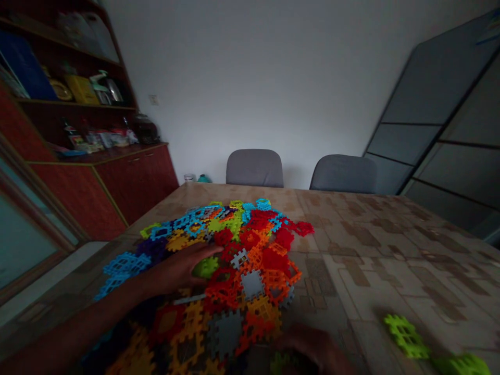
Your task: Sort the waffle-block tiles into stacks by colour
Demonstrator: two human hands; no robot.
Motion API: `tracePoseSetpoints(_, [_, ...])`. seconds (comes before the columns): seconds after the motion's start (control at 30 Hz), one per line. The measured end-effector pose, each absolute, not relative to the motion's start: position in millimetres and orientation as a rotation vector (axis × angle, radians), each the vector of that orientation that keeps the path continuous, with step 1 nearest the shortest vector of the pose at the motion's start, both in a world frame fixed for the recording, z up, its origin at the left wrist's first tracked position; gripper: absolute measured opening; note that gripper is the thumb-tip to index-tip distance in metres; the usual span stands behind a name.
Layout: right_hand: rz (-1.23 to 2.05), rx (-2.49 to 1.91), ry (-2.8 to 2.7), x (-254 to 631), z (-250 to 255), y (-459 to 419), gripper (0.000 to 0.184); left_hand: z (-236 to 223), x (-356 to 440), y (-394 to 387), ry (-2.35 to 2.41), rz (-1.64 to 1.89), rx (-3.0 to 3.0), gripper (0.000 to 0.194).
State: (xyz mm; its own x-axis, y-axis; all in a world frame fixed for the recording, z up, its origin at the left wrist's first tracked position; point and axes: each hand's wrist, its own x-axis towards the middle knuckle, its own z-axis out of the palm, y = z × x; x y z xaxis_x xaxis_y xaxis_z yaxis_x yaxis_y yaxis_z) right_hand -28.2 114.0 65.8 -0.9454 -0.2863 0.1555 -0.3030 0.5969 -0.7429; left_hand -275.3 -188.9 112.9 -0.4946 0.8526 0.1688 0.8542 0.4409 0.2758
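Observation:
A wide pile of interlocking plastic tiles (252, 284) in several colours covers the left and middle of the table. My left hand (177, 268) reaches into the pile, with a yellow-green tile (207, 267) between its fingers and thumb. Red, orange and grey tiles lie just right of that hand. At the bottom edge, my right hand (310, 344) is dark and partly cut off. Its fingers curl over another green tile (280, 360), which is mostly hidden beneath it. Light blue tiles (127, 264) lie beyond my left forearm.
Two more green pieces, a tile (406, 336) and a partly cut-off one (464, 363), lie on the patterned table (351, 260) at the right. Two grey chairs (254, 167) stand behind it. A reddish cabinet (136, 182) with loaded shelves is at the left.

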Motion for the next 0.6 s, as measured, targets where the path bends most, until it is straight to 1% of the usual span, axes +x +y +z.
tracePoseSetpoints(0.1, [1.139,0.479,-2.775,-23.5,70.7,120.9,0.032,120.8,-274.0,-202.6,-2.656,-0.527,-1.361,0.064])
tracePoseSetpoints(0.2, [0.799,0.518,-2.702,-14.8,73.7,128.1,0.034,131.0,-239.3,-202.4,-2.601,-0.563,-1.196,0.074])
tracePoseSetpoints(0.27, [0.585,0.579,-2.647,-8.5,77.0,131.3,0.03,130.3,-196.2,-187.4,-2.506,-0.563,-1.276,0.075])
tracePoseSetpoints(0.33, [0.46,0.65,-2.612,-3.9,81.0,132.2,0.024,121.4,-148.4,-161.6,-2.472,-0.489,-1.53,0.084])
tracePoseSetpoints(0.37, [0.417,0.672,-2.614,-2.4,83.1,131.9,0.021,114.7,-127.0,-146.5,-2.378,-0.495,-1.656,0.086])
tracePoseSetpoints(0.43, [0.365,0.695,-2.647,-0.5,87.9,130.7,0.013,99.7,-95.1,-117.9,-2.288,-0.459,-1.659,0.068])
tracePoseSetpoints(0.5, [0.399,0.67,-2.752,0.6,94.5,130.0,0.004,87.4,-79.9,-99.6,-2.245,-0.43,-1.711,0.059])
tracePoseSetpoints(0.53, [0.454,0.638,-2.823,1.1,98.7,130.4,0.011,83.5,-77.8,-96.1,-2.218,-0.435,-1.717,0.056])
tracePoseSetpoints(0.6, [0.602,0.576,-2.963,2.0,107.8,132.6,0.037,79.9,-80.0,-100.1,-2.178,-0.428,-1.747,0.053])
